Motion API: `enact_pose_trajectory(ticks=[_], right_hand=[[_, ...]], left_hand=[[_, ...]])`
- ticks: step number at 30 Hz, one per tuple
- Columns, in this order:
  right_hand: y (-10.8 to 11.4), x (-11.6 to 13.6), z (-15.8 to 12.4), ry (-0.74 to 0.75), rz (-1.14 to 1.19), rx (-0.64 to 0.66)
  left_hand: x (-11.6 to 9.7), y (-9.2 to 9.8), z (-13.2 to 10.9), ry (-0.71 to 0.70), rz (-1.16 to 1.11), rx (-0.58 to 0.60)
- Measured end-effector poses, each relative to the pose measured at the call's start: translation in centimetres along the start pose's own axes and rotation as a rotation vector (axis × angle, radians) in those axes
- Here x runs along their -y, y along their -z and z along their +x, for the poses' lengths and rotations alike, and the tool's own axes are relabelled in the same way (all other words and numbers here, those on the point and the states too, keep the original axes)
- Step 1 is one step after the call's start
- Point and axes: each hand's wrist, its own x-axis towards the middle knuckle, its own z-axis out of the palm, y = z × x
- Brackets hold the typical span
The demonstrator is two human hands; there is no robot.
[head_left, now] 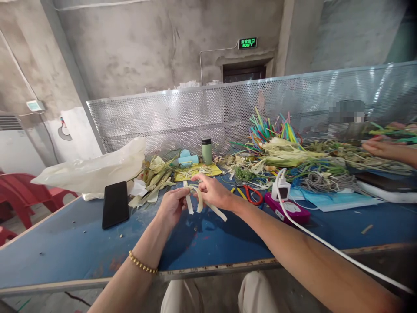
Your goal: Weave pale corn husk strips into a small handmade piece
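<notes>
Left hand and right hand sit close together over the middle of the blue bench, and from my remote seat I see each pinching pale strips between thumb and fingers. Loose ends hang toward the front edge; the strips probably cross between the hands, though the fingers hide that from me. I make out a black phone toward the bench's left edge, a green bottle near the back edge, and a purple socket block right of the hands.
</notes>
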Motion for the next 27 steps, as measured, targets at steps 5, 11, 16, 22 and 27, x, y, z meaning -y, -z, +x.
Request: enact_pose_trajectory(ticks=[5, 11, 16, 22, 27], right_hand=[[0.4, 1.0, -0.2, 0.061, -0.094, -0.066], [0.2, -0.1, 0.6, -0.235, 0.151, -0.178], [0.9, -0.9, 0.9, -0.464, -0.211, -0.235], [3.1, 0.2, 0.5, 0.150, -0.609, -0.346], [2.2, 1.2, 0.2, 0.487, -0.623, 0.036]], left_hand=[[0.1, 0.1, 0.1, -0.022, 0.022, -0.002], [-0.1, -0.2, -0.1, -0.022, 0.019, -0.022], [0.2, 0.0, 0.0, 0.046, 0.031, -0.012], [0.2, 0.1, 0.3, 0.115, -0.003, -0.113], [-0.3, -0.1, 0.2, 0.120, -0.041, -0.220]])
